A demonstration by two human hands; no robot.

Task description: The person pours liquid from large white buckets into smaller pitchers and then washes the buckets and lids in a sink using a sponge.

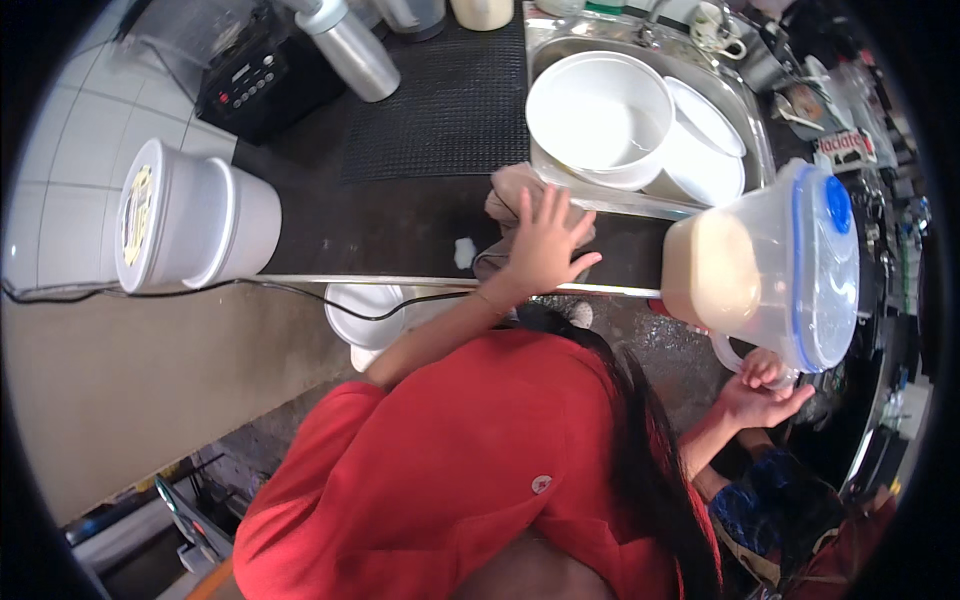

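Note:
My left hand (547,244) lies palm down with spread fingers on a crumpled brownish cloth (514,191) at the counter's front edge. To the right, a clear plastic pitcher (772,255) with a blue-rimmed lid holds cream-coloured liquid. It appears tilted, its lid facing right and its base by the counter edge. My right hand (769,394) has its fingers curled at the pitcher's handle (726,352); part of the grip is hidden.
A steel sink (761,161) holds a white tub (600,120) and lids (705,116). White tubs (187,214) stand left, near a black appliance (251,82) and a metal dispenser (352,56). A cable (300,291) runs along the edge. Another person's patterned clothing (772,487) shows lower right.

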